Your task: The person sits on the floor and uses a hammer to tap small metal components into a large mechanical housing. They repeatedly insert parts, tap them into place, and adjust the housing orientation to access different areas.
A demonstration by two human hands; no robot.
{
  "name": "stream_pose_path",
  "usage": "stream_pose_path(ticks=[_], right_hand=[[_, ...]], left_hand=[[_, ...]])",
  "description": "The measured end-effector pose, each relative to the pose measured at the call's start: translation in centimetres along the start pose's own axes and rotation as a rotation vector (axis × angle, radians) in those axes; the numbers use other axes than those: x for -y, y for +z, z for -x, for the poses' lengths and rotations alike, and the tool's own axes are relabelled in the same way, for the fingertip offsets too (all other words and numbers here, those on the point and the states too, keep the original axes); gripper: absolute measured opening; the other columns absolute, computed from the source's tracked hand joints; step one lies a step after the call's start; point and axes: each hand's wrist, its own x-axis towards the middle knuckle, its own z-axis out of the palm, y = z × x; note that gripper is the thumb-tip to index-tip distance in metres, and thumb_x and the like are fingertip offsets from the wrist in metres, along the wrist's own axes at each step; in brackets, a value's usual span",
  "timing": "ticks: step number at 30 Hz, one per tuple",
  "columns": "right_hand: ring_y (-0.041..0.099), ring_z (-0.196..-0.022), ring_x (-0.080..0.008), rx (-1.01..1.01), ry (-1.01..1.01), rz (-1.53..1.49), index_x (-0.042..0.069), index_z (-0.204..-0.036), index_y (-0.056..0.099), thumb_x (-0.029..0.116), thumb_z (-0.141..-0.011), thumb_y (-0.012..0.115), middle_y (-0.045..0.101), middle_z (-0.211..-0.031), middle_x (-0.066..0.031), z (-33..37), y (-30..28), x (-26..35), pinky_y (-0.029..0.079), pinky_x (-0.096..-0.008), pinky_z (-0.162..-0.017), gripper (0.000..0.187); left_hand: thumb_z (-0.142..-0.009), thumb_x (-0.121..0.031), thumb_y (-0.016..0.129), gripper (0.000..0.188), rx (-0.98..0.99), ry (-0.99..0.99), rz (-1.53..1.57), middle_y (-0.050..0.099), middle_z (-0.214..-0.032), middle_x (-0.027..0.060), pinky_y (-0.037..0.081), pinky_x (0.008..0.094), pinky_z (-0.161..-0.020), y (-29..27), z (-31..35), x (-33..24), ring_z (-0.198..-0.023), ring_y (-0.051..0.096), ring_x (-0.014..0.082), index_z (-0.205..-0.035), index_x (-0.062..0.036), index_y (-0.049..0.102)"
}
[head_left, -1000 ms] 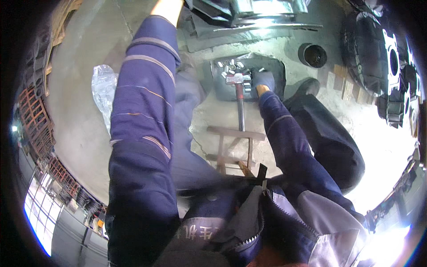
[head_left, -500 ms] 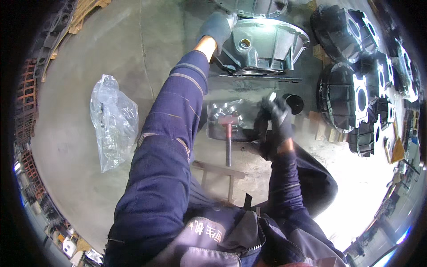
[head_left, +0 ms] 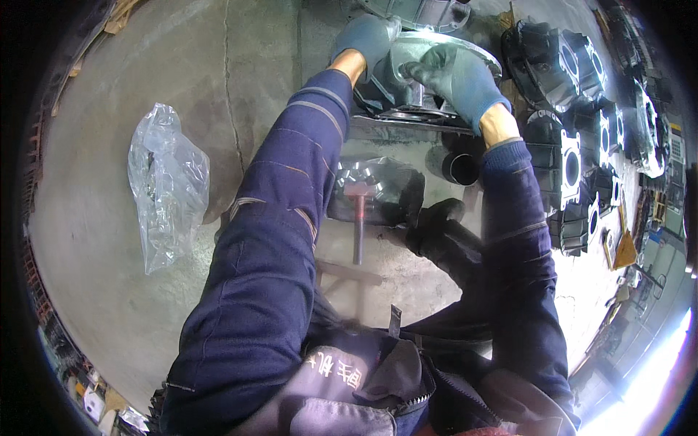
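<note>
A grey cast-metal housing (head_left: 396, 94), wide and ribbed, stands ahead of me on a flat dark sheet. My left hand (head_left: 366, 38), in a grey glove, is closed over the left end of its upper rim. My right hand (head_left: 459, 81), gloved too, lies against the housing's front, fingers pinched at the round hole in its side. What those fingers hold is hidden. Nearer to me, a clear plastic bag (head_left: 392, 207) carries several small shiny metal pieces (head_left: 356, 173). A hammer (head_left: 359, 225) with a reddish head lies across its near edge.
A black cylindrical cup (head_left: 461, 168) lies right of the bag. Several dark housings (head_left: 549, 149) are stacked at the right. Another clear plastic bag (head_left: 167, 189) lies on the concrete floor at the left. A second metal casting (head_left: 429, 13) stands behind the housing.
My right hand has moved forward from beside the bag, where it held a small shiny piece, up to the housing's hole. My left hand stays on the rim. The view has shifted slightly.
</note>
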Motion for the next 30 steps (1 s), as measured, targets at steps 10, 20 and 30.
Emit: stream_pose_path(ticks=[10, 20, 30], right_hand=[[0.072, -0.076, -0.0308, -0.465, -0.070, -0.129, 0.006, -0.090, 0.075, 0.035, -0.095, 0.058, 0.072, -0.080, -0.0182, 1.8, 6.2, -0.8, 0.055, -0.0456, -0.070, 0.034], [0.067, -0.073, -0.0278, 0.455, 0.841, -1.174, 0.007, -0.112, 0.070, 0.033, -0.101, 0.064, 0.070, -0.088, -0.0136, 28.6, 41.1, 2.3, 0.054, -0.0406, -0.066, 0.029], [0.053, -0.046, -0.0137, 0.452, 0.815, -1.360, 0.007, -0.092, 0.069, 0.052, -0.103, 0.052, 0.054, -0.057, -0.0004, 22.6, 29.8, 0.9, 0.039, -0.0344, -0.041, 0.050]], left_hand=[[-0.096, -0.052, 0.056, 0.052, -0.085, 0.144, 0.141, 0.071, -0.108, 0.0257, 0.053, 0.0524, -0.083, -0.2, 1.1, -0.8, -0.101, 0.069, 0.0432, -0.106, -0.0039, 0.074], [-0.103, -0.034, 0.048, 0.040, -0.293, 0.487, -0.138, 0.069, -0.088, 0.0264, 0.053, 0.0543, -0.072, 1.8, -3.1, 2.8, -0.082, 0.069, 0.0451, -0.087, -0.0045, 0.071], [-0.098, -0.049, 0.052, 0.053, -0.027, 0.036, -0.017, 0.066, -0.120, 0.0284, 0.049, 0.0519, -0.098, -0.7, -0.2, -0.3, -0.115, 0.063, 0.0472, -0.117, -0.0038, 0.073]])
